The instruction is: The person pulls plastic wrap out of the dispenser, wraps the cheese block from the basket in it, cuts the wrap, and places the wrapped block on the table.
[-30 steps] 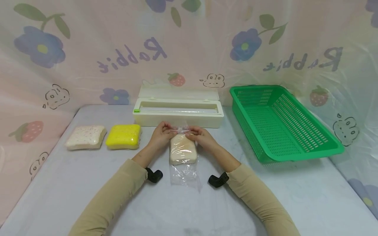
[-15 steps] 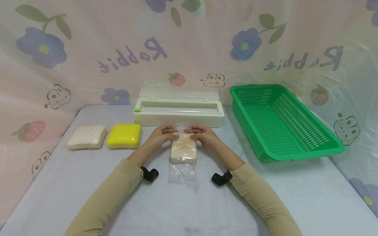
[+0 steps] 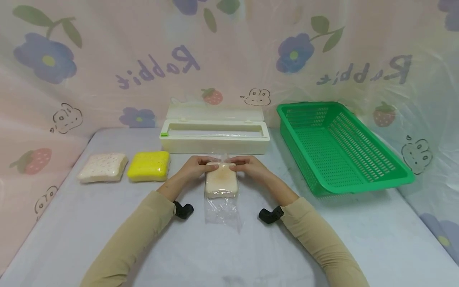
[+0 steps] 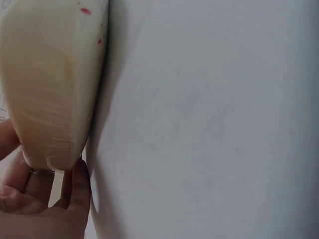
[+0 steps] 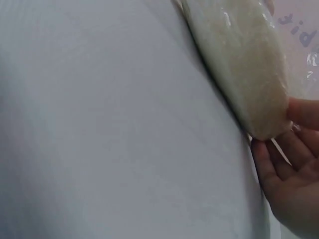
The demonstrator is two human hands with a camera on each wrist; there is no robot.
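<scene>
A cream, bread-slice-shaped block point(image 3: 221, 181) with a browned top lies on the table in front of me, wrapped in clear plastic film. A loose flap of the film point(image 3: 221, 209) spreads from its near side; a shorter crumpled end stands at its far edge. My left hand point(image 3: 195, 167) grips the far left corner, thumb on top and fingers behind. At the far right corner, my right hand point(image 3: 251, 167) holds on in the same way. In the left wrist view the block's side point(image 4: 89, 64) shows pink specks. Some fingertips are hidden behind the block.
A white film dispenser point(image 3: 215, 144) with its lid raised stands behind the hands. To the left lie a yellow wrapped block point(image 3: 148, 166) and a speckled white wrapped block point(image 3: 102, 167). A green basket point(image 3: 358, 189) stands at the right.
Both hands have shifted from pinching the film beyond the block to its far corners. The film's far end now stands lower. The block stays in nearly the same place.
</scene>
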